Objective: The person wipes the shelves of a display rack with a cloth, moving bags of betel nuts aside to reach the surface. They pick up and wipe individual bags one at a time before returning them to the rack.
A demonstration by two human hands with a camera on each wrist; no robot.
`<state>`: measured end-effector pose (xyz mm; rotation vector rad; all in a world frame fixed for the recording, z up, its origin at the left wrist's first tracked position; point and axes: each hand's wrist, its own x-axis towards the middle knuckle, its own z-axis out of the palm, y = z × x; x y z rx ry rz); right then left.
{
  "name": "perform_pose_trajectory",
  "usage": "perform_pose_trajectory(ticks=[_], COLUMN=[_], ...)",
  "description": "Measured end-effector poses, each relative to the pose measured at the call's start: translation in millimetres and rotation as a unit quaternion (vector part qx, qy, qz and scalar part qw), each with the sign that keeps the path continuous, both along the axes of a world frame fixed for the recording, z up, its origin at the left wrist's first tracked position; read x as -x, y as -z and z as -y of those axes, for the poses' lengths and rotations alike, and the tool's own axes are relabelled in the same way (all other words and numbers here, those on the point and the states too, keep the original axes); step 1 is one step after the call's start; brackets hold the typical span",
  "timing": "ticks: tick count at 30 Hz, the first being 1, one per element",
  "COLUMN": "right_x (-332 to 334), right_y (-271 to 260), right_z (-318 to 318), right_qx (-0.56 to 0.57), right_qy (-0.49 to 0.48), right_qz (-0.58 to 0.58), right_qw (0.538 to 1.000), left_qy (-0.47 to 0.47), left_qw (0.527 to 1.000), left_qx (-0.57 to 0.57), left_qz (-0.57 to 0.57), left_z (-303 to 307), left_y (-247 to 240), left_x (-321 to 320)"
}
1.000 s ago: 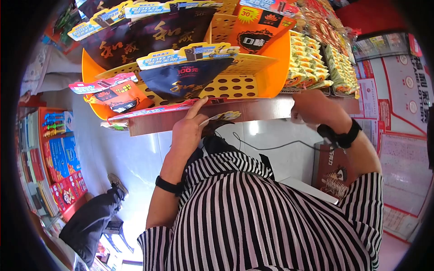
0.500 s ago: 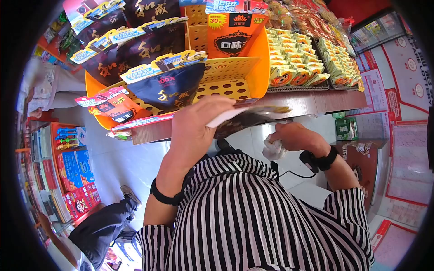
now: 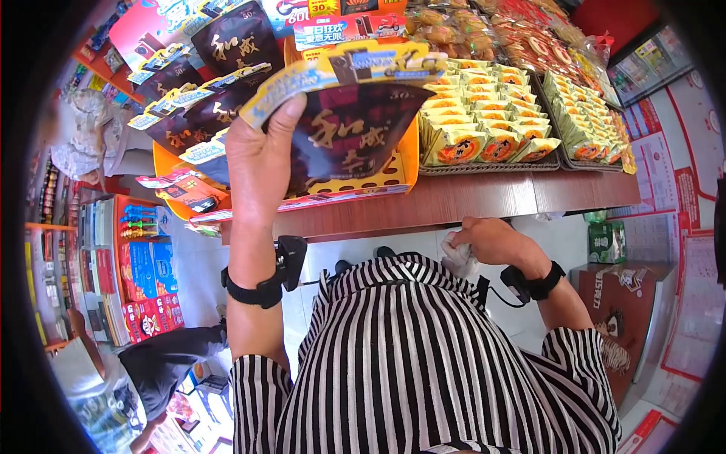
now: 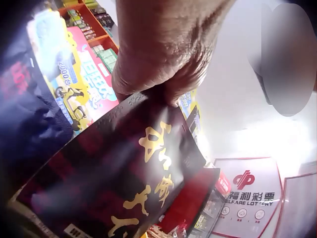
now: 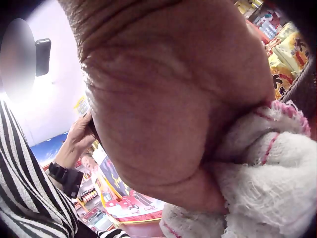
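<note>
In the head view my left hand (image 3: 261, 163) pinches the top left corner of a dark snack pouch (image 3: 355, 132) with gold lettering and a bright header card (image 3: 355, 68). The pouch is held up in front of the orange display box (image 3: 408, 163). Seen from the left wrist, the same dark pouch (image 4: 133, 168) hangs below the thumb and fingers. Lower on the right, my right hand (image 3: 495, 240) grips a crumpled white cloth (image 3: 457, 257) near the counter's front edge. The right wrist view shows this cloth (image 5: 272, 173) as rough fabric with pink stitching, bunched in the hand.
More dark pouches (image 3: 231, 38) stand in the display at the left, with an orange pouch (image 3: 193, 191) at its front corner. Yellow snack packs (image 3: 484, 113) fill baskets on the wooden counter (image 3: 484, 193). A brown carton (image 3: 624, 303) stands below right; another person (image 3: 162, 363) is at lower left.
My left hand has raised the pouch from below the counter edge to upright before the display. The right hand, first over the counter edge, came down and now stays low with the cloth.
</note>
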<state>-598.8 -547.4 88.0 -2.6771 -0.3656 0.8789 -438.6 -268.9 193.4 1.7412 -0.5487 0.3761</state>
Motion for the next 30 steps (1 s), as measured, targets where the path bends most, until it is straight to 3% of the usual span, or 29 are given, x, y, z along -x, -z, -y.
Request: perform_pose_trajectory(ticks=[4, 8, 11, 18, 19, 21, 27, 30], right_x=[-7.1, -11.9, -14.3, -17.2, -18.4, -20.0, -24.3, -25.1], right_y=[7.0, 16.0, 16.0, 23.1, 22.7, 22.4, 31.1, 30.3], right_z=[13.4, 23.6, 27.4, 33.2, 32.7, 32.8, 34.7, 34.3], right_qx=[-0.038, -0.053, -0.052, -0.061, -0.057, -0.053, -0.062, -0.060], right_qy=[-0.024, -0.039, -0.034, -0.029, -0.027, -0.025, -0.032, -0.025], right_qz=[0.045, 0.050, 0.032, 0.037, 0.034, 0.031, 0.022, 0.023], right_qw=[0.998, 0.997, 0.998, 0.997, 0.997, 0.998, 0.997, 0.998], left_qy=[0.047, 0.052, 0.059, 0.078, 0.076, 0.048, 0.038, 0.047], left_qw=[0.996, 0.983, 0.971, 0.956, 0.957, 0.941, 0.910, 0.917], left_qx=[0.026, -0.056, -0.022, -0.092, -0.092, -0.254, -0.384, -0.381], left_qz=[-0.077, -0.170, -0.229, -0.266, -0.265, -0.218, -0.148, -0.111], left_z=[6.8, 14.8, 18.3, 14.1, 13.9, 14.1, 21.9, 21.9], left_y=[3.7, 11.5, 17.2, 27.8, 26.0, 19.1, -10.2, -16.8], left_x=[-17.0, -21.3, -24.1, -30.3, -29.8, -26.4, -18.0, -20.8])
